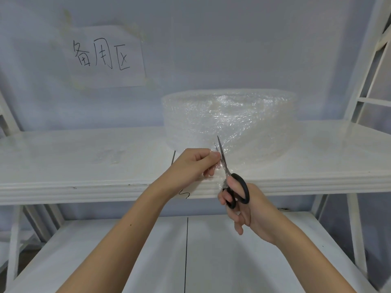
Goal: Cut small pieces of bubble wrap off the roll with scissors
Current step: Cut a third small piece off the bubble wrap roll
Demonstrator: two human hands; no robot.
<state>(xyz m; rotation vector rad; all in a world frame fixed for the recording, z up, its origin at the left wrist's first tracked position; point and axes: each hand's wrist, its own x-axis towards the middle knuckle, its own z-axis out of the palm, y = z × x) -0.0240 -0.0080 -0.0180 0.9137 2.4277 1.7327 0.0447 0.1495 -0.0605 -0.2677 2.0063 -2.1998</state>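
Note:
A wide roll of clear bubble wrap (230, 117) lies flat on the upper white shelf (63, 166), with a loose sheet trailing off it toward the shelf's front edge. My left hand (192, 166) pinches the left edge of that loose sheet between thumb and fingers. My right hand (249, 208) grips the black-handled scissors (230, 178); their blades point up and away into the sheet, just right of my left fingertips. Small cut pieces of bubble wrap (110, 155) lie on the shelf to the left.
A paper sign (105, 58) with handwritten characters is taped to the pale wall behind. A lower white shelf (127, 250) sits under my arms. White frame posts (364, 85) stand at the right and left sides.

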